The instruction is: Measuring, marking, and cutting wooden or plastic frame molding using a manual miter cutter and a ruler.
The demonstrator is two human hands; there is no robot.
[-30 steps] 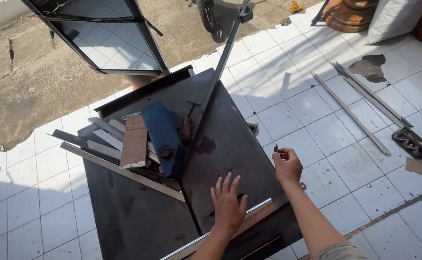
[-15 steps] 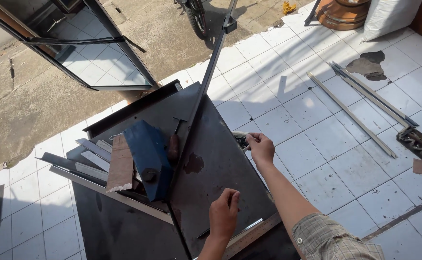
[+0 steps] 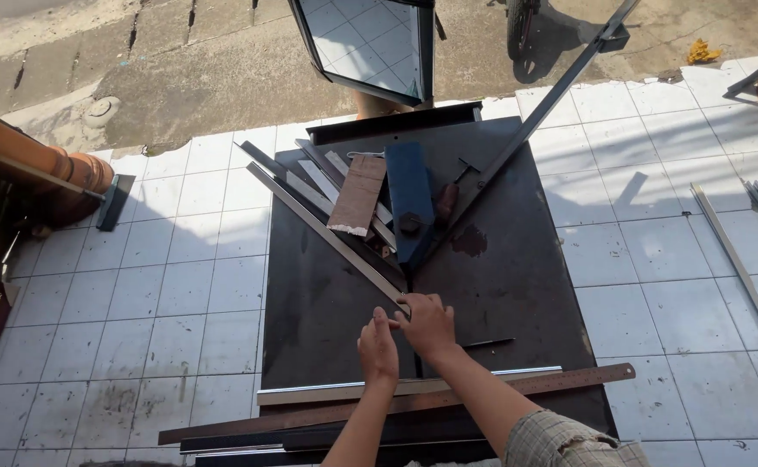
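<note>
dark sheet metal makes the counter (image 3: 500, 285), a low board set on white floor tiles (image 3: 180, 259). going left to right: a long pale metal strip (image 3: 327, 235) slants down across it toward the middle, then a brown wood block (image 3: 357, 195) and a blue block (image 3: 410, 203) lie near the far edge, and a second dark bar (image 3: 530, 130) rises away to the right. the two strips meet in a corner at mid-counter. both hands are now at that corner: the left hand (image 3: 379, 348) just below it, fingers curled, its grip on anything hidden from view; the right hand (image 3: 427, 324) lies flat, fingers spread, pressing on the strip end. a second ago the hands were apart, the right one raised off to the right side and pinching something small; i judge the work has moved to seating the joint. a long steel ruler (image 3: 414, 402) lies along the near edge.
</note>
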